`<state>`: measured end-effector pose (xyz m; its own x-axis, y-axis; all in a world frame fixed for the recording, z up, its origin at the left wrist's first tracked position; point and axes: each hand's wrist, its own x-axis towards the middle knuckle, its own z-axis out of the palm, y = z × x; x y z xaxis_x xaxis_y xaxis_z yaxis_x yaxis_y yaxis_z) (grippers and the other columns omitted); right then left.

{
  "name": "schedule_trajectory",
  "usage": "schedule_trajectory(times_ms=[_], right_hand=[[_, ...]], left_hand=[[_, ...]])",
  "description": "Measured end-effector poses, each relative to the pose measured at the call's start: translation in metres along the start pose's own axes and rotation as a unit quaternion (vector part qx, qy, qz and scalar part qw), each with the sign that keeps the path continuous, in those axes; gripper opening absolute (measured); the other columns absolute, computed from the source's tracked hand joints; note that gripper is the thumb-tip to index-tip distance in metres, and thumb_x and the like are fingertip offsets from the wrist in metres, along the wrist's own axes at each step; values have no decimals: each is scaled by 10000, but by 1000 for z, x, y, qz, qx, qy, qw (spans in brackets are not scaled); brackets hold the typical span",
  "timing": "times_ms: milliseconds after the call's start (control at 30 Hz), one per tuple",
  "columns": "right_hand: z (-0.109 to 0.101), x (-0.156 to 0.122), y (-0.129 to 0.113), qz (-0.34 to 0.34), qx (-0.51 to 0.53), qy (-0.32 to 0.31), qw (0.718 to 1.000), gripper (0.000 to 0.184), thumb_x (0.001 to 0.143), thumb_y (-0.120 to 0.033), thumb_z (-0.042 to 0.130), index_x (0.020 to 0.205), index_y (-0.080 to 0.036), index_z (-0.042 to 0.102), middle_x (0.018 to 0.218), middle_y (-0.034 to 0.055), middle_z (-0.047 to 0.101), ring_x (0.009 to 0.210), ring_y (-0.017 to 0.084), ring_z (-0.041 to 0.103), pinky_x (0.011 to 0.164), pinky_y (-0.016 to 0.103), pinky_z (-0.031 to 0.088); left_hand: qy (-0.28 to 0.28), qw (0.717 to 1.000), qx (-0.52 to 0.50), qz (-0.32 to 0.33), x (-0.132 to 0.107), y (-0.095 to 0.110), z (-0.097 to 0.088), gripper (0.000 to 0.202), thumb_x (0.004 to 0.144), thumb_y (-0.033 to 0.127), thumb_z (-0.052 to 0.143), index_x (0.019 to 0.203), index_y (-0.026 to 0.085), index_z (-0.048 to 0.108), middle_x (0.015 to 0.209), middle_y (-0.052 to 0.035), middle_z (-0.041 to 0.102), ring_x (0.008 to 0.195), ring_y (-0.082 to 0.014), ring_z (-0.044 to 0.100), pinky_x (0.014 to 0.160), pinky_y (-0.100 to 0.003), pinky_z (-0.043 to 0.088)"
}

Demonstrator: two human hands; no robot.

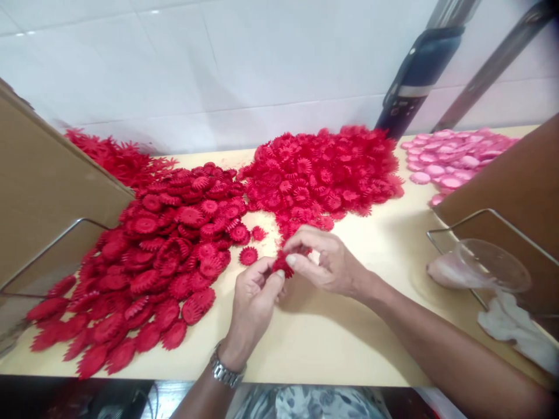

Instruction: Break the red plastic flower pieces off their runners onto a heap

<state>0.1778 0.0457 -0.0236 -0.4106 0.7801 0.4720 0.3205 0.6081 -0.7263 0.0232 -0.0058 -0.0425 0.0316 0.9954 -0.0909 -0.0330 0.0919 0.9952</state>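
Between the fingertips of both hands is a small dark red flower-shaped piece point(283, 265) with a fringed edge. My left hand point(257, 291), with a metal watch on the wrist, pinches it from below left. From the upper right, my right hand point(325, 262) closes thumb and fingers on the same piece, partly covering it. Two loose red fringed discs lie just left of the hands, one point(248, 256) nearer to me. A heap of larger red fringed discs point(166, 250) spreads to the left, and a pile of smaller bright red ones point(323, 174) lies beyond my hands.
Pale pink discs point(454, 154) are piled at the back right. Red spiky pieces point(117, 160) lie at the back left. Cardboard walls point(52, 157) flank the table point(340, 361). At right are a clear plastic cup point(489, 265) and white tissue point(513, 326). A dark blue bottle-like object point(421, 75) stands behind.
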Motion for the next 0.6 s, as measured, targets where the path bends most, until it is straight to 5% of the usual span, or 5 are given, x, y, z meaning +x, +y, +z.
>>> schedule_trajectory(times_ms=[133, 333, 600], right_hand=[[11, -3, 0, 17, 13, 0, 1000, 193, 791, -109, 467, 611, -150, 522, 570, -1, 499, 506, 85, 425, 474, 208, 340], [17, -6, 8, -68, -58, 47, 995, 198, 819, -148, 490, 623, -150, 518, 561, -7, 477, 531, 93, 421, 517, 225, 344], [24, -10, 13, -133, -153, 93, 975, 177, 836, -173, 492, 666, -164, 538, 578, 2, 503, 542, 106, 433, 541, 246, 349]], left_hand=[[10, 999, -47, -5, 0, 0, 8, 120, 787, 280, 558, 825, 166, 570, 562, 41, 529, 495, -83, 480, 474, -198, 382], [68, 988, -138, -28, 3, 3, 16, 97, 752, 240, 601, 746, 149, 568, 598, 38, 557, 481, -66, 482, 467, -190, 399], [74, 963, -245, -79, 4, 10, 18, 55, 666, 105, 588, 712, 134, 592, 592, 27, 576, 511, -71, 512, 484, -181, 403]])
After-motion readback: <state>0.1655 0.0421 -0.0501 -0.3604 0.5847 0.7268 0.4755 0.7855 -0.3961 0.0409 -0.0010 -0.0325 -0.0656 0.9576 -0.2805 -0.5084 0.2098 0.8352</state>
